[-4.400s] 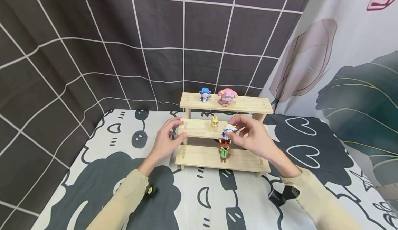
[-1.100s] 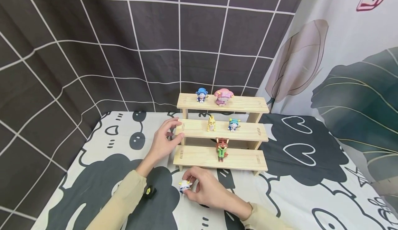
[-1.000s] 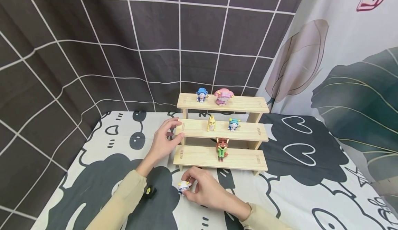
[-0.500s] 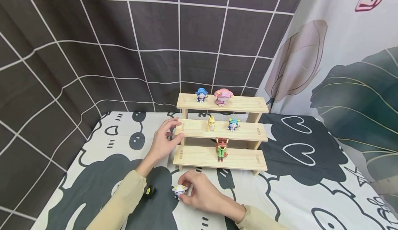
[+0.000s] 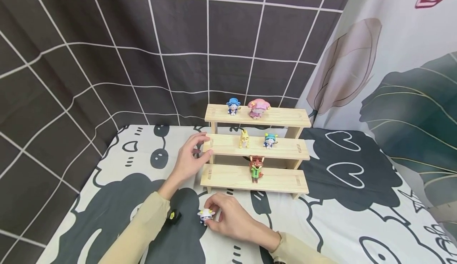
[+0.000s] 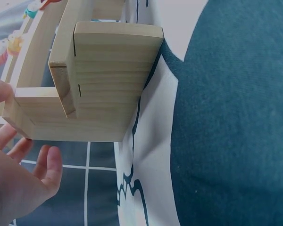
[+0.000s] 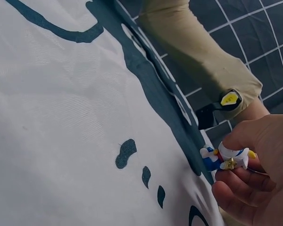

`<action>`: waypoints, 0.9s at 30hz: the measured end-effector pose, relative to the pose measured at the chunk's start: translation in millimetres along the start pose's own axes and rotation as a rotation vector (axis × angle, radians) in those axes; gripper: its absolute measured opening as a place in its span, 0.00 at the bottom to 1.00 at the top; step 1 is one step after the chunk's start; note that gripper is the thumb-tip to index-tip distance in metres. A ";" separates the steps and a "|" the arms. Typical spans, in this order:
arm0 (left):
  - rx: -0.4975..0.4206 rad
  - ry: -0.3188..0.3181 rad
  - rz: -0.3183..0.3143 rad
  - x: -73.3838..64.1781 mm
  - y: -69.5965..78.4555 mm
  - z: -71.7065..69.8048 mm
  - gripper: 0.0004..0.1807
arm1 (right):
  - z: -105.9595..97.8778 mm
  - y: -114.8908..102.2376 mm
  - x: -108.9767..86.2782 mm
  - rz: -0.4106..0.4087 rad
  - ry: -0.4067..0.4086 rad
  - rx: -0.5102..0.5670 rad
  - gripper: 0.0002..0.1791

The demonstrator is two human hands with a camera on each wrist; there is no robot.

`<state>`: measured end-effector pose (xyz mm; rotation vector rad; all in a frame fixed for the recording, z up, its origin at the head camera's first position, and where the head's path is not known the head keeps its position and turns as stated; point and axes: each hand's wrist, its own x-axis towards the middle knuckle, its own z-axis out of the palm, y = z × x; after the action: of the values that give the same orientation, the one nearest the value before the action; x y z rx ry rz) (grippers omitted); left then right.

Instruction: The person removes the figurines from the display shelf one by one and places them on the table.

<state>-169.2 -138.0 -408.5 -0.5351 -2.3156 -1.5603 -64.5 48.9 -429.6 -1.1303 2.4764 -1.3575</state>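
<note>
My right hand [image 5: 232,218] pinches a small white-hatted figurine [image 5: 206,215] with yellow horns between thumb and fingers, low over the patterned cloth in front of the stand. The right wrist view shows the figurine [image 7: 226,156] lying sideways in that view, with a blue body and a gold star. My left hand [image 5: 191,157] grips the left end of the wooden stand's middle shelf [image 5: 225,147], thumb at the front edge and fingers at the back. On that shelf stand a yellow rabbit figurine [image 5: 244,139] and a teal-hatted figurine [image 5: 269,140].
A blue-hatted figurine [image 5: 233,106] and a pink figurine [image 5: 258,108] stand on the top shelf [image 5: 289,117]. Down on the bottom shelf [image 5: 225,176] is a fox figurine [image 5: 256,169] in green. Behind the stand hangs a dark gridded curtain [image 5: 182,73].
The right hand has carried the white-hatted figurine from the middle shelf down to the front left, then slightly further left. The teal-hatted figurine now shows there. The left hand has stayed in place.
</note>
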 end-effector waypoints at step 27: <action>0.032 -0.015 -0.009 1.7 0.1 -0.7 0.21 | 7.5 2.5 4.2 0.015 -0.010 0.029 0.15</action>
<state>-170.7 -138.3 -407.4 -0.5307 -2.3525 -1.5262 -65.9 41.9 -434.9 -1.1077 2.4451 -1.3749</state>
